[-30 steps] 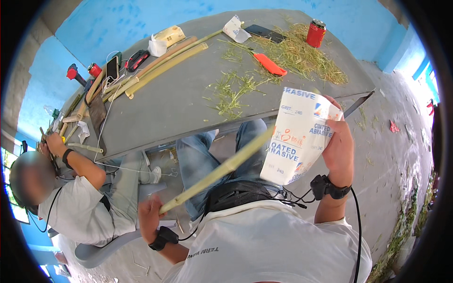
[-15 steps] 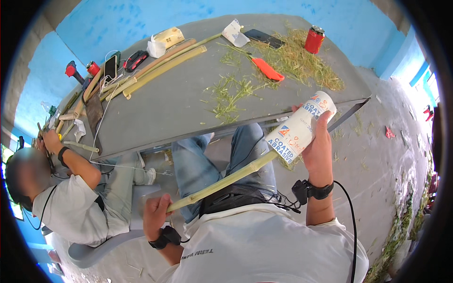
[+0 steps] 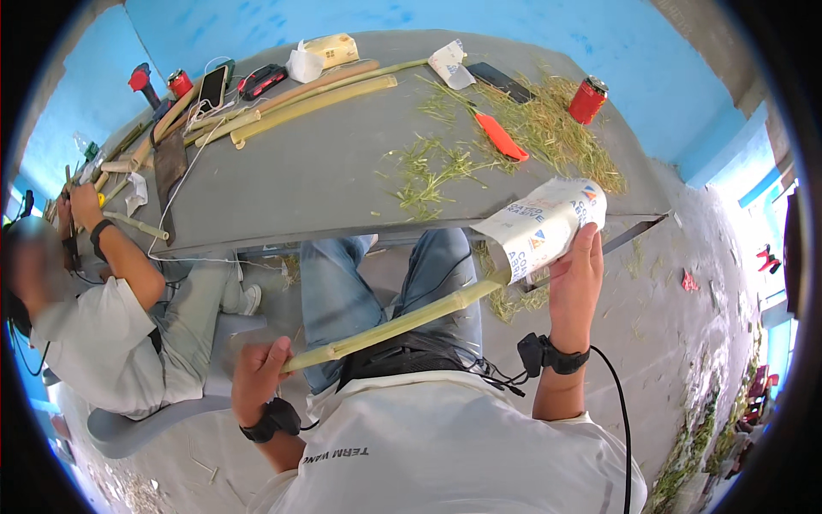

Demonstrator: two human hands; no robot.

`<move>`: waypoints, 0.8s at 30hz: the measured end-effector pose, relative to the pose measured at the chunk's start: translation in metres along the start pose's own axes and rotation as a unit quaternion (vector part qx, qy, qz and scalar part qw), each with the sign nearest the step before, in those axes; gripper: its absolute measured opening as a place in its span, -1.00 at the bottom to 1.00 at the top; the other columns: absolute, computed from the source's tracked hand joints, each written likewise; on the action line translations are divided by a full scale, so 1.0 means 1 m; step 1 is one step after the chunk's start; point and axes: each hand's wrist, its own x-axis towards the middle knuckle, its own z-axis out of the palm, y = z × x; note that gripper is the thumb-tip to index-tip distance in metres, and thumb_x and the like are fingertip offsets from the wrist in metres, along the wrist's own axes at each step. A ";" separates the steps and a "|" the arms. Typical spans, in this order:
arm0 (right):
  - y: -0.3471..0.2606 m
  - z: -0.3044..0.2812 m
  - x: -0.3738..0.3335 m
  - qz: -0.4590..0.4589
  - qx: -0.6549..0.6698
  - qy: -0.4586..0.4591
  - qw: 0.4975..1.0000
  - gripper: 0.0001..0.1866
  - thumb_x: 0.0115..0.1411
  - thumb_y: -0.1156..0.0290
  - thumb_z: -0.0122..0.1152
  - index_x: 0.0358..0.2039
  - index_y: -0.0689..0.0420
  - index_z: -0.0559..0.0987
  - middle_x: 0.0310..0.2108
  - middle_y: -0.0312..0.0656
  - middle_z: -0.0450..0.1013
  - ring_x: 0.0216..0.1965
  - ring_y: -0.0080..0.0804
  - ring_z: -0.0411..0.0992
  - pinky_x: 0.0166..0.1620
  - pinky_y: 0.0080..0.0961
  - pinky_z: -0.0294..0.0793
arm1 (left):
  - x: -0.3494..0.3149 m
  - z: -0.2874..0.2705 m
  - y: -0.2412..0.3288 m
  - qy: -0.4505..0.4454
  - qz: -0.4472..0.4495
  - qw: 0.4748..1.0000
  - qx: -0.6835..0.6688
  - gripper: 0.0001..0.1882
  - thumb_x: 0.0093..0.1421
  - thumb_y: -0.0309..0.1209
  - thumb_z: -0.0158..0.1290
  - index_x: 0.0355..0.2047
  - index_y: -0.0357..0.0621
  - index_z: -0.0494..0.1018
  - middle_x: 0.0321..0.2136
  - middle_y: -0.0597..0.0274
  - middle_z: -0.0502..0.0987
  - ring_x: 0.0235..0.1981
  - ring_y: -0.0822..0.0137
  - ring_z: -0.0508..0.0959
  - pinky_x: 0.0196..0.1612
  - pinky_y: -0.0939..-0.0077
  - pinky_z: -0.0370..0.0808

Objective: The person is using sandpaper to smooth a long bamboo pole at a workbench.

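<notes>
A pale green bamboo stick (image 3: 396, 324) slants across my lap. Its near left end is gripped in my left hand (image 3: 259, 377), fingers closed around it. My right hand (image 3: 575, 278) is closed on a sheet of sandpaper (image 3: 544, 230), its white printed backing facing out. The sheet curves over the far end of the stick and hides it; its left edge stands out loosely toward the table. Whether the abrasive side touches the bamboo I cannot see.
Ahead is a grey table (image 3: 282, 193) with bamboo pieces (image 3: 317, 107), green shavings (image 3: 432, 171), an orange-handled tool (image 3: 501, 137), another sandpaper piece (image 3: 451, 65) and a red can (image 3: 588, 100). A co-worker (image 3: 111, 343) sits at the left, hands on bamboo. A cable (image 3: 623, 411) hangs from my right wrist.
The sandpaper was rolled into a tube around the stick's far end; now it has partly opened out on its left side. Both hands and the stick have shifted slightly left in view.
</notes>
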 end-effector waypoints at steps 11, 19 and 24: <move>0.007 -0.009 0.002 0.047 0.193 -0.056 0.978 -0.64 0.42 0.26 -0.13 0.07 0.26 0.38 -0.01 -0.12 0.46 0.00 -0.35 0.48 0.04 -0.37 0.51 | 0.000 0.001 -0.004 -0.005 0.015 1.000 -0.019 -0.45 0.36 -0.11 -0.08 -0.63 -0.29 0.45 -0.78 0.36 0.36 -0.71 0.59 0.27 -0.62 0.58 0.16; 0.006 -0.004 0.003 0.066 0.130 -0.066 0.987 -0.62 0.42 0.22 -0.10 0.08 0.23 0.34 -0.03 -0.16 0.46 -0.01 -0.40 0.45 0.04 -0.38 0.46 | 0.001 0.003 -0.013 0.009 -0.027 1.000 -0.011 -0.43 0.35 -0.06 -0.07 -0.63 -0.30 0.46 -0.77 0.35 0.36 -0.71 0.58 0.27 -0.62 0.58 0.15; 0.015 0.005 0.003 0.046 0.082 0.004 0.996 -0.61 0.39 0.17 -0.02 0.05 0.19 0.31 -0.19 -0.25 0.48 -0.23 -0.52 0.48 -0.15 -0.54 0.48 | -0.002 0.005 -0.004 -0.002 -0.007 0.999 -0.037 -0.45 0.35 -0.08 -0.07 -0.62 -0.30 0.44 -0.76 0.35 0.36 -0.70 0.57 0.27 -0.62 0.57 0.17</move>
